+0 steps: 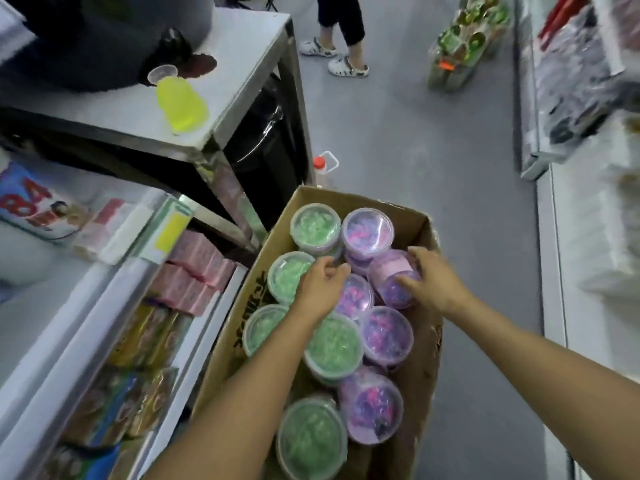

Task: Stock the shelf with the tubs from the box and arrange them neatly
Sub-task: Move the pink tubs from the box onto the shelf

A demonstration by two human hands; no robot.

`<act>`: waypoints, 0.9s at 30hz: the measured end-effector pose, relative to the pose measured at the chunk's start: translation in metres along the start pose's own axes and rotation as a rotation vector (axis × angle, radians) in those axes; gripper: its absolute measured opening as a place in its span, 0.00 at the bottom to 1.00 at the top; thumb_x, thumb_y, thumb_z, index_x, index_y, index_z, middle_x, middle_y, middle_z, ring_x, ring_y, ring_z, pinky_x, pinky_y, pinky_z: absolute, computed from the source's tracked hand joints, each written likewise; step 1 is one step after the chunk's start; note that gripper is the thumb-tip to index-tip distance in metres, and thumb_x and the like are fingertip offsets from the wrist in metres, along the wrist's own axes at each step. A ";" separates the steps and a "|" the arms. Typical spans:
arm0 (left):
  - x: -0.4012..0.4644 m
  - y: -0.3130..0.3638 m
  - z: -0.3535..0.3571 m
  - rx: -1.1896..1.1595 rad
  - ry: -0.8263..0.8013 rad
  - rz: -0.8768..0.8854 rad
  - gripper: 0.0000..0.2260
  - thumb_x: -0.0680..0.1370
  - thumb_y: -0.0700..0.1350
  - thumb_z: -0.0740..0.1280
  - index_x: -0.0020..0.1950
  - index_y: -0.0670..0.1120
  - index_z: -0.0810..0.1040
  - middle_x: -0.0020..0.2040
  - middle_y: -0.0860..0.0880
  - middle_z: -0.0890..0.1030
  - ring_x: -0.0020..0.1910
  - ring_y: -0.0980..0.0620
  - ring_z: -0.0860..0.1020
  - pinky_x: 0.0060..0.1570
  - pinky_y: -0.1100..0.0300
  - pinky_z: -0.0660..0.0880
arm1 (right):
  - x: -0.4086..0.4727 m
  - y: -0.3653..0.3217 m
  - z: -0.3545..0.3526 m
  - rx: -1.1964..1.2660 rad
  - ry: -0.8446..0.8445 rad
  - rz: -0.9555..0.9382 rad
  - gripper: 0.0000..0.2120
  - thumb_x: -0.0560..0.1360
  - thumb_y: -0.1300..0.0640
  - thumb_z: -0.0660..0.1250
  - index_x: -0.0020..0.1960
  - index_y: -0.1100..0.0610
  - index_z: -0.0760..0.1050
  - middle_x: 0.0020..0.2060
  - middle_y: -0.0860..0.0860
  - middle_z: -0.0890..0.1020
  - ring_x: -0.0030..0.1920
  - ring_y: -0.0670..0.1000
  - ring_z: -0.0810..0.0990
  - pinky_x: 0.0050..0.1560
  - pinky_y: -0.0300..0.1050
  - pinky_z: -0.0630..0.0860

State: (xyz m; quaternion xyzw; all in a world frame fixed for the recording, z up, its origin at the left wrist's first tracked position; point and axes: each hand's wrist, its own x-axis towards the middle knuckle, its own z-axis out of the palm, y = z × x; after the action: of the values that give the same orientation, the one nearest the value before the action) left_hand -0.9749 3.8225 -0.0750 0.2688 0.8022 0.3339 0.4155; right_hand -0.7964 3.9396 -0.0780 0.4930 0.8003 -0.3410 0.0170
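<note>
Right grip: the right hand (431,284) grasps a purple tub (394,277) that lies tilted on its side at the far right of the box (420,372), thumb on the near side, fingers over the far side. The tub's long axis runs roughly from far left to near right, its lid toward the near end. Left grip: the left hand (320,289) has curled fingers above the seam between a green tub (289,275) and the purple row; whether it pinches anything cannot be told. The right hand is therefore the nearer to a lift. The remaining tubs stand upright, green in the left column and purple in the right. The box sits on a grey floor (450,161). The shelf (194,303) lies immediately left of the box, holding pink packs (194,271). A steel tabletop (221,98) stands beyond it.
</note>
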 end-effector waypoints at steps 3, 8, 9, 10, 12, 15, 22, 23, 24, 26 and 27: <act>0.053 0.007 0.017 -0.037 -0.026 -0.050 0.19 0.77 0.54 0.63 0.64 0.44 0.73 0.55 0.49 0.78 0.52 0.50 0.74 0.51 0.58 0.69 | 0.034 0.002 0.015 -0.104 -0.069 0.099 0.41 0.70 0.43 0.71 0.74 0.59 0.57 0.66 0.61 0.70 0.67 0.61 0.68 0.69 0.55 0.64; 0.109 0.009 0.047 -0.001 -0.046 -0.176 0.23 0.77 0.57 0.62 0.62 0.40 0.74 0.55 0.42 0.79 0.53 0.42 0.77 0.55 0.51 0.74 | 0.067 0.007 0.047 -0.098 -0.127 0.309 0.48 0.68 0.37 0.70 0.74 0.62 0.50 0.67 0.66 0.68 0.65 0.67 0.69 0.62 0.56 0.69; 0.116 0.009 0.051 -0.001 -0.043 -0.206 0.24 0.77 0.58 0.62 0.63 0.40 0.74 0.56 0.41 0.79 0.54 0.41 0.78 0.55 0.51 0.74 | 0.071 0.007 0.053 -0.106 -0.122 0.339 0.51 0.66 0.36 0.70 0.74 0.62 0.49 0.67 0.66 0.68 0.65 0.67 0.69 0.62 0.56 0.68; 0.121 0.009 0.054 -0.010 -0.038 -0.235 0.25 0.78 0.58 0.62 0.64 0.39 0.73 0.57 0.40 0.79 0.54 0.41 0.78 0.54 0.52 0.74 | 0.074 0.008 0.058 -0.122 -0.111 0.361 0.53 0.65 0.34 0.70 0.74 0.62 0.48 0.67 0.66 0.68 0.65 0.66 0.69 0.62 0.56 0.68; 0.129 0.008 0.057 -0.011 -0.021 -0.263 0.24 0.78 0.57 0.62 0.63 0.39 0.73 0.57 0.40 0.80 0.53 0.40 0.78 0.55 0.51 0.75 | 0.079 0.008 0.067 -0.180 -0.079 0.382 0.58 0.62 0.32 0.71 0.75 0.60 0.44 0.67 0.66 0.68 0.65 0.66 0.69 0.62 0.56 0.68; 0.133 0.006 0.058 0.003 0.001 -0.278 0.22 0.77 0.56 0.64 0.58 0.39 0.76 0.54 0.39 0.81 0.52 0.39 0.80 0.56 0.46 0.76 | 0.082 0.009 0.074 -0.273 -0.034 0.359 0.58 0.62 0.31 0.69 0.75 0.61 0.44 0.65 0.66 0.70 0.63 0.65 0.70 0.61 0.56 0.69; 0.109 0.012 0.042 -0.324 -0.016 -0.276 0.08 0.75 0.50 0.66 0.45 0.44 0.77 0.52 0.40 0.82 0.51 0.40 0.81 0.54 0.42 0.78 | 0.067 0.007 0.064 -0.244 0.027 0.328 0.60 0.61 0.33 0.72 0.76 0.60 0.41 0.63 0.65 0.71 0.62 0.65 0.70 0.61 0.57 0.69; 0.102 0.012 0.036 -0.345 -0.020 -0.270 0.08 0.75 0.50 0.66 0.44 0.46 0.77 0.52 0.40 0.82 0.51 0.41 0.81 0.53 0.43 0.79 | 0.059 0.006 0.060 -0.236 0.035 0.309 0.61 0.61 0.32 0.72 0.76 0.59 0.40 0.63 0.65 0.71 0.63 0.64 0.70 0.62 0.57 0.68; 0.092 0.012 0.030 -0.372 -0.021 -0.264 0.07 0.75 0.50 0.66 0.44 0.47 0.77 0.51 0.41 0.82 0.49 0.43 0.82 0.51 0.45 0.79 | 0.050 0.004 0.056 -0.216 0.042 0.288 0.60 0.61 0.32 0.71 0.76 0.59 0.40 0.64 0.64 0.71 0.64 0.65 0.69 0.63 0.57 0.67; 0.071 0.011 0.017 -0.445 -0.011 -0.257 0.06 0.75 0.50 0.66 0.46 0.49 0.78 0.48 0.44 0.83 0.45 0.46 0.82 0.41 0.51 0.81 | 0.028 0.000 0.045 -0.135 0.069 0.255 0.59 0.60 0.33 0.71 0.76 0.58 0.43 0.67 0.63 0.67 0.68 0.64 0.65 0.67 0.57 0.65; 0.057 0.011 0.011 -0.483 -0.002 -0.250 0.07 0.75 0.50 0.66 0.48 0.49 0.79 0.47 0.46 0.82 0.44 0.48 0.82 0.36 0.55 0.81 | 0.016 -0.003 0.039 -0.075 0.082 0.243 0.59 0.60 0.33 0.72 0.76 0.58 0.44 0.69 0.62 0.64 0.69 0.64 0.63 0.68 0.57 0.65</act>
State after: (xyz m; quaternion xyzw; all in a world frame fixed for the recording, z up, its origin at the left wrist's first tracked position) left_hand -0.9928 3.8732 -0.0991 0.0610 0.7260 0.4612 0.5064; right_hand -0.8193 3.9296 -0.1122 0.5989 0.7468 -0.2857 0.0441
